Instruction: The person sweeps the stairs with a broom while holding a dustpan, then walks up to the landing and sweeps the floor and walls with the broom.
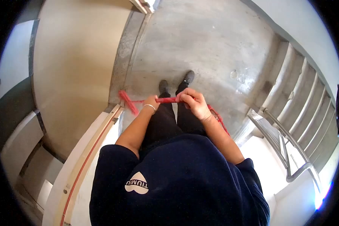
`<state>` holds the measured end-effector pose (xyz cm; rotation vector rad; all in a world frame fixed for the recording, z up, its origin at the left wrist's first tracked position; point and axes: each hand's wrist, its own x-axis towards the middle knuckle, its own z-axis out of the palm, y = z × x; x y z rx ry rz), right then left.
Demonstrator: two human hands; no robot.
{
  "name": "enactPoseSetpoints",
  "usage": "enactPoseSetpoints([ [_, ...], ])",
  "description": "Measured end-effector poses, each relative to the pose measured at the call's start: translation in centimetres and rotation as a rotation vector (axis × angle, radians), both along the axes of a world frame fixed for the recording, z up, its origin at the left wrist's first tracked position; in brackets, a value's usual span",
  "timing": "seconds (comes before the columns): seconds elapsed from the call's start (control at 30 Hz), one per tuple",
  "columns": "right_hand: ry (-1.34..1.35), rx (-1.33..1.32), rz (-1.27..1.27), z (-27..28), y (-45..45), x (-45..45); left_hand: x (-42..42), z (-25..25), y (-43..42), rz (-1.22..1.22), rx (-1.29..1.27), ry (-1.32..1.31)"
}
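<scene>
A red broom handle [167, 100] runs nearly level between my two hands, in front of my dark trousers. My left hand [151, 102] is closed round it at the left, with a pale band on the wrist. Farther left, the red broom head [128, 102] is by the floor near the door frame. My right hand [193, 102] grips the handle's right end, fingers curled and thumb against it. Beyond my right wrist, a red object [219, 119] shows partly behind my forearm; I cannot make out what it is.
My dark shoes [188, 77] stand on the grey concrete floor [199, 41]. Stairs [295, 86] and a metal railing [290, 133] are on the right. A beige wall or door panel [75, 56] and a wooden door edge [84, 165] are on the left.
</scene>
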<state>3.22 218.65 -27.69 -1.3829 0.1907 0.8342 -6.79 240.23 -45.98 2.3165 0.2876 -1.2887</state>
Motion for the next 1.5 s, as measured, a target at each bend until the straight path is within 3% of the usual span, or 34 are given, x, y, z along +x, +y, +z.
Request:
enactPoseSetpoints([
  [0.07, -0.068, -0.108, -0.112, 1.9, -1.7, 1.3, 2.8, 0.2, -3.0, 0.093, 0.1, -0.192],
  [0.1, -0.099, -0.221, -0.175, 3.5, -3.6, 2.5, 4.5, 0.1, -5.5, 0.105, 0.068, -0.452],
  [0.13, -0.049, -0.246, -0.306, 5.5, -5.7, 3.8, 8.5, 4.0, -8.8, 0.105, 0.096, -0.41],
  [0.3, -0.254, -0.528, -0.596, 12.4, -16.6, 6.3, 19.6, 5.7, -23.9, -0.065, -0.208, -0.568],
  [0.43, -0.513, -0.639, -0.759, 15.6, -22.0, 6.5, 23.8, 8.9, -34.9, -0.206, -0.445, -0.61],
  [0.53, -0.531, -0.623, -0.892, 17.4, -24.3, 6.1, 25.5, 11.0, -39.1, -0.341, -0.611, -0.69],
  [0.7, -0.567, -0.521, -1.041, 18.8, -26.6, 4.4, 26.4, 14.5, -38.8, -0.53, -0.564, -0.691],
  [0.8, -0.382, -0.496, -1.066, 16.6, -25.9, 5.5, 28.4, 14.5, -34.1, -0.618, -0.433, -0.648],
  [0.83, -0.292, -0.342, -1.114, 14.6, -25.6, 6.0, 29.3, 13.7, -32.2, -0.65, -0.369, -0.636],
  [0.93, -0.034, -0.224, -1.031, 9.7, -22.8, 9.3, 32.3, 8.4, -26.6, -0.646, -0.161, -0.545],
  [1.0, -0.005, 0.02, -1.049, 5.4, -20.7, 11.4, 34.1, 4.5, -23.8, -0.627, -0.024, -0.53],
  [1.07, -0.02, -0.015, -1.033, 3.6, -19.8, 13.3, 35.8, 1.7, -22.9, -0.555, -0.034, -0.528],
  [1.13, -0.044, -0.245, -1.052, 5.0, -20.5, 15.5, 37.1, 0.2, -25.1, -0.649, -0.247, -0.569],
  [1.3, -0.3, -0.658, -1.129, 13.2, -26.0, 18.1, 39.2, 7.3, -38.4, -0.563, -0.494, -0.557],
  [1.37, -0.295, -0.517, -1.291, 14.0, -29.1, 18.1, 40.9, 9.3, -41.6, -0.711, -0.565, -0.569],
  [1.43, -0.422, -0.388, -1.304, 15.5, -30.1, 19.5, 43.1, 11.2, -41.9, -0.692, -0.537, -0.562],
  [1.5, -0.373, -0.371, -1.311, 15.1, -30.0, 22.5, 45.7, 11.8, -40.9, -0.681, -0.51, -0.55],
])
